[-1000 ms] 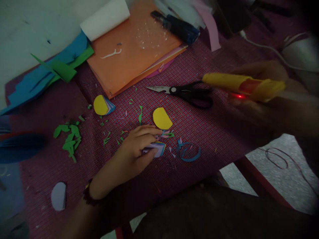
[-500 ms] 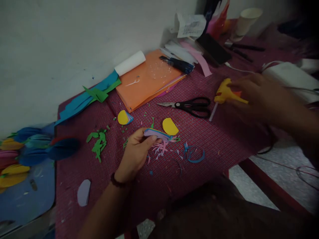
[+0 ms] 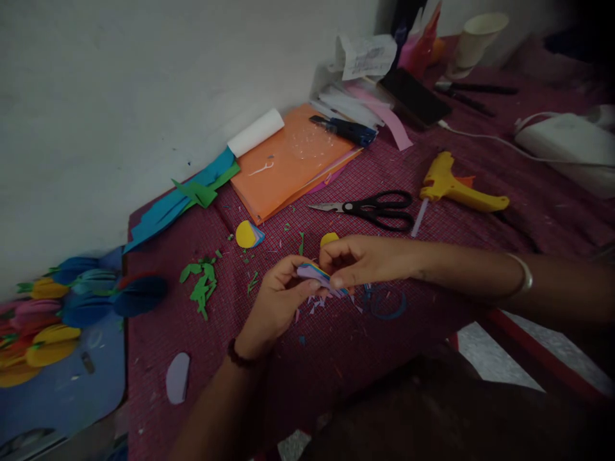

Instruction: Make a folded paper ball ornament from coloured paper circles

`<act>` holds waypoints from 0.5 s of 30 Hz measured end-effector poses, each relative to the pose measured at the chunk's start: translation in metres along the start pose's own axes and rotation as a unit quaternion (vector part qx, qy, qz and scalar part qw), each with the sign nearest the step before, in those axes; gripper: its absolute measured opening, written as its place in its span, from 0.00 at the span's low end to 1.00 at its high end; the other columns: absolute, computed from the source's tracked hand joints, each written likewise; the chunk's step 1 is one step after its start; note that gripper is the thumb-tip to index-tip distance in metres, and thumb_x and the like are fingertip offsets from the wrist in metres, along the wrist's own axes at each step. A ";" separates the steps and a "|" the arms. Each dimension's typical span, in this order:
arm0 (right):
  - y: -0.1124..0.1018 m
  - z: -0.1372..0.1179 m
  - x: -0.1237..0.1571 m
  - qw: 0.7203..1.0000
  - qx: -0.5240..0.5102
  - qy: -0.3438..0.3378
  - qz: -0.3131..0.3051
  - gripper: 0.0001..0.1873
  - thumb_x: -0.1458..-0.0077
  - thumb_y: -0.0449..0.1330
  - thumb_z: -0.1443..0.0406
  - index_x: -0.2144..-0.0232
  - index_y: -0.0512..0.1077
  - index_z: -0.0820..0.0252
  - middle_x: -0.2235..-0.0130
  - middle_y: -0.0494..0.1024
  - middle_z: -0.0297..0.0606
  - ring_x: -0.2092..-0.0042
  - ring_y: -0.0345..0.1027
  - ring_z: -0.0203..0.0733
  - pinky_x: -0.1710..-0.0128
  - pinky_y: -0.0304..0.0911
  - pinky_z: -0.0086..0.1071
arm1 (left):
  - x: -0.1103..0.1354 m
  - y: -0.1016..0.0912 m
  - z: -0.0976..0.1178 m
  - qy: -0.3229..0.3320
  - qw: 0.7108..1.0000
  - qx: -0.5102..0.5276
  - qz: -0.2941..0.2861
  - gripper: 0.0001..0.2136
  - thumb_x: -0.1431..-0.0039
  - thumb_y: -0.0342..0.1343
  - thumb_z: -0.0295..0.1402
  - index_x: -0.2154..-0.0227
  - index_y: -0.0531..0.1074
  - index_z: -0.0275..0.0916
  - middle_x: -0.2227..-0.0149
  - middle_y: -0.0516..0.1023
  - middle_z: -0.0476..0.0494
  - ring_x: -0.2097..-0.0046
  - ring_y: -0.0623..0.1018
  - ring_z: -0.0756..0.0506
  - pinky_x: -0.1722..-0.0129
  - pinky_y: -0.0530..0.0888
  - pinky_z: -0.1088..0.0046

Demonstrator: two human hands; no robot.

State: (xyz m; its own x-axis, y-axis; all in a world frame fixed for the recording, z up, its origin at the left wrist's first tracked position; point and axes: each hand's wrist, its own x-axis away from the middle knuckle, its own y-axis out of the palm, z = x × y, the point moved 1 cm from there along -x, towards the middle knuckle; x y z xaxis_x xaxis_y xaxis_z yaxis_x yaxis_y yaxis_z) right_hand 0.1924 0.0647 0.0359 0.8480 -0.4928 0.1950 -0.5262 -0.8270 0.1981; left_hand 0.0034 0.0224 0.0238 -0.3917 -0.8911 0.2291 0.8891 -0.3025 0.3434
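Note:
Both hands meet over the red checked cloth. My left hand pinches one end of a small stack of coloured paper cut-outs, lilac on top. My right hand pinches the other end of the same stack. Behind my right hand a yellow paper half-round peeks out. Pink and blue paper scraps lie under and beside the hands.
A yellow glue gun and black scissors lie behind the hands. Orange paper sheets, a white roll, green scraps, another yellow cut-out, a lilac cut-out, a paper cup, paper flowers at left.
My right hand has set the yellow glue gun down on the cloth and come across to the paper stack, which my left hand has lifted off the cloth.

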 end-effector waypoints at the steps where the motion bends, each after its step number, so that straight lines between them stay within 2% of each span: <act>1: -0.001 0.001 0.000 1.000 -0.005 -0.001 -0.003 0.19 0.50 0.64 0.53 0.68 0.66 0.63 0.71 0.69 0.29 0.72 0.65 0.29 0.72 0.63 0.25 | -0.001 -0.001 -0.001 -0.004 1.000 0.002 -0.001 0.09 0.51 0.66 0.30 0.66 0.73 0.40 0.70 0.78 0.52 0.69 0.78 0.52 0.65 0.77 0.76; 5: -0.004 0.004 0.001 0.999 -0.026 -0.007 -0.022 0.16 0.49 0.65 0.56 0.67 0.67 0.63 0.69 0.70 0.30 0.68 0.66 0.30 0.68 0.64 0.26 | -0.001 -0.003 -0.003 -0.011 1.000 -0.015 -0.006 0.08 0.50 0.66 0.30 0.67 0.73 0.40 0.70 0.78 0.52 0.70 0.78 0.52 0.65 0.76 0.75; 9: -0.006 0.007 -0.001 0.999 -0.029 -0.012 -0.016 0.13 0.46 0.62 0.58 0.69 0.67 0.63 0.70 0.70 0.30 0.69 0.66 0.30 0.67 0.64 0.26 | 0.000 -0.007 -0.007 0.018 0.998 -0.055 -0.010 0.08 0.50 0.66 0.30 0.67 0.74 0.40 0.68 0.80 0.50 0.67 0.79 0.50 0.63 0.76 0.75; 12: -0.005 0.007 -0.001 0.999 -0.003 -0.037 0.035 0.11 0.45 0.60 0.60 0.71 0.66 0.63 0.73 0.69 0.29 0.71 0.64 0.29 0.70 0.62 0.26 | -0.001 -0.009 -0.011 0.046 0.995 -0.092 0.018 0.11 0.53 0.68 0.30 0.65 0.75 0.40 0.67 0.81 0.50 0.66 0.79 0.50 0.64 0.76 0.76; 15: -0.002 0.003 0.000 0.991 0.037 -0.066 0.114 0.10 0.44 0.59 0.61 0.71 0.65 0.62 0.74 0.68 0.29 0.73 0.62 0.30 0.73 0.59 0.25 | -0.002 -0.010 -0.008 0.091 0.986 -0.108 0.085 0.10 0.53 0.68 0.31 0.67 0.77 0.40 0.69 0.81 0.50 0.68 0.79 0.51 0.65 0.76 0.77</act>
State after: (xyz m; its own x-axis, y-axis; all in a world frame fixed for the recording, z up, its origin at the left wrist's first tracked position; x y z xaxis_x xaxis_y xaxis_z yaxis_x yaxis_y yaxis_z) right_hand 0.1939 0.0656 0.0323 0.7116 -0.6957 0.0982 -0.7026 -0.7056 0.0925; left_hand -0.0032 0.0248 0.0129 -0.2009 -0.9752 0.0926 0.9757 -0.1908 0.1081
